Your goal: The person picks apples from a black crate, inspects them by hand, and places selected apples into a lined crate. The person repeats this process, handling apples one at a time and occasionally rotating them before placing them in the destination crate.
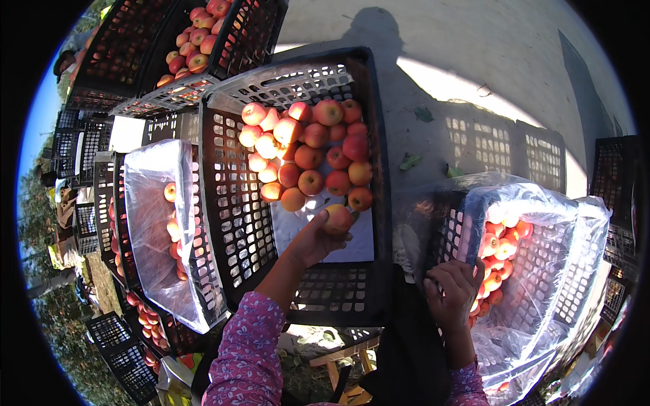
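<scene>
My left hand (317, 241) holds a red-yellow apple (337, 219) over the near part of a black plastic crate (238, 218). Several red apples (310, 157) fill the far part of that crate, and a white sheet (292, 233) shows on its bottom nearer to me. My right hand (453, 292), fingers curled, is at the left rim of another crate (452, 228) lined with a clear plastic bag (548, 243). Whether its fingers grip the rim or the bag is unclear. Apples (500, 254) lie along the left side inside this lined crate.
At the upper left stands a crate of apples (198, 40). A second bag-lined crate (157, 213) is on the left, with more black crates (122, 350) beyond. Leaves (410, 161) lie on the pale ground (431, 30). A wooden frame (345, 355) shows below the middle crate.
</scene>
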`<action>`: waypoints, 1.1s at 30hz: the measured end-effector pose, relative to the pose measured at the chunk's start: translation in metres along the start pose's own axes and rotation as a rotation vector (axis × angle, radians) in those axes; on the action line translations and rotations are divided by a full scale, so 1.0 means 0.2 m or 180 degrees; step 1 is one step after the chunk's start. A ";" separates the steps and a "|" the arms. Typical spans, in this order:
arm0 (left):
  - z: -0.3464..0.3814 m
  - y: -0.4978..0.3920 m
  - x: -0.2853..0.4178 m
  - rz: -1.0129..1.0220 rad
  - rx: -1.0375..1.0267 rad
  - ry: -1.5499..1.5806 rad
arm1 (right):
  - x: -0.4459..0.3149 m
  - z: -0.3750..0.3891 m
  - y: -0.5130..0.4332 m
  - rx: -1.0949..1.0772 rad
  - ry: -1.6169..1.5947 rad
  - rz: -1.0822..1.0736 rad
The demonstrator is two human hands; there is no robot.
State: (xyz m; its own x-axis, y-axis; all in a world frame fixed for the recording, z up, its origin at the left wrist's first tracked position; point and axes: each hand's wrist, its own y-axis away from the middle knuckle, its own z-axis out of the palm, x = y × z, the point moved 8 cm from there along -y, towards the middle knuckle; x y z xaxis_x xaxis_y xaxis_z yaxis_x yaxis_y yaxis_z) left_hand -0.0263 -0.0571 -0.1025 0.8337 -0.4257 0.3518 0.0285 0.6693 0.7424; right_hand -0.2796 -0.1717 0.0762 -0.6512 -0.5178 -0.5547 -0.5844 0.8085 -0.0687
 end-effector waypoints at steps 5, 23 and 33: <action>0.20 0.12 0.11 0.0092 -0.1004 0.1511 | 0.00 0.01 0.00 0.0010 -0.0090 0.0003; 1.52 0.45 -0.28 0.0886 -0.1781 -0.2968 | 0.18 -0.35 0.19 -0.0043 -0.2712 0.0710; 1.53 0.19 -0.48 0.3643 -0.1729 -0.5569 | 1.86 -1.06 1.17 0.3444 -0.2510 0.3301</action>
State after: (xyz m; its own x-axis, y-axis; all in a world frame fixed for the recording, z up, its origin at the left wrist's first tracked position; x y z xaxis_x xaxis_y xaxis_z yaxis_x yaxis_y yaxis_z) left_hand -0.2742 -0.1762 0.0661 -0.6167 0.4178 0.6672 0.3938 0.8976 -0.1981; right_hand -0.7611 -0.2338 0.0300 0.0575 0.2994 -0.9524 0.6945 0.6733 0.2537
